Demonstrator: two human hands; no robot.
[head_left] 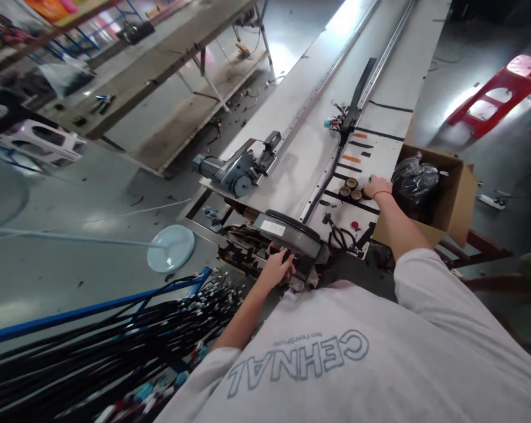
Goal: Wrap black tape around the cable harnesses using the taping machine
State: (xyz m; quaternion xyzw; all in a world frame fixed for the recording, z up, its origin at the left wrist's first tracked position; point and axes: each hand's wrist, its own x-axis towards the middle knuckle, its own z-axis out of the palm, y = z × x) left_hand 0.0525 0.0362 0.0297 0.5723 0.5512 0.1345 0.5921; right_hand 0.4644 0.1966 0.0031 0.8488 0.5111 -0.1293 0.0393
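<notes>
My left hand (279, 269) is closed at the near end of the long table, beside a dark round-edged machine part (287, 232) with a white label; a small dark thing shows at its fingers, too small to name. On the right side of the table, my right hand (377, 186) has its fingers bent down next to several tape rolls (351, 189); what it holds, if anything, is hidden, with a bit of green at the fingers. Black-handled scissors (339, 235) and a small red round thing (355, 225) lie nearer me. Black and orange strips (351, 158) are stuck on the white tabletop (313, 129).
An open cardboard box (459, 200) with bagged dark items stands at the right. A motor unit (234, 173) sits on the table's left edge. Bundled black cables (160, 341) lie at lower left. A red stool (490, 97) stands farther right.
</notes>
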